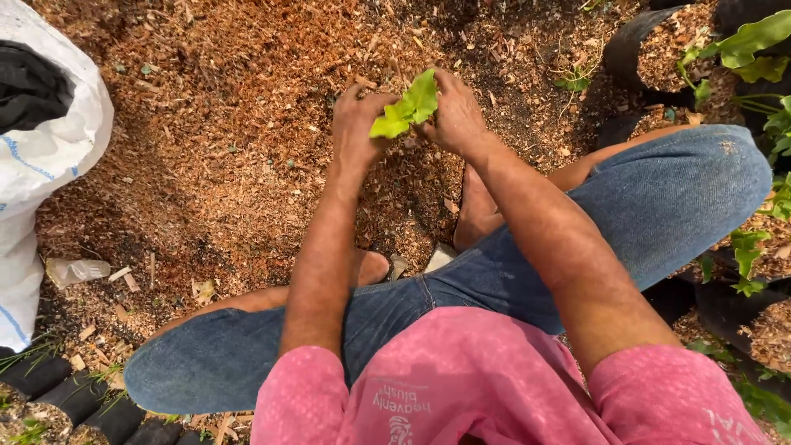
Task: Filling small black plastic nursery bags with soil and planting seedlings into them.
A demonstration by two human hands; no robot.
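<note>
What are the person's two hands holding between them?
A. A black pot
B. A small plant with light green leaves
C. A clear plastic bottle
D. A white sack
B. Both the left hand and the right hand close around a small plant with light green leaves, held over the ground of wood chips; the white sack and the clear plastic bottle lie off to the side, untouched.

Pink short-sleeved shirt (461, 371) with pale print — rolled blue denim jeans (659, 206), bare forearms.
</note>
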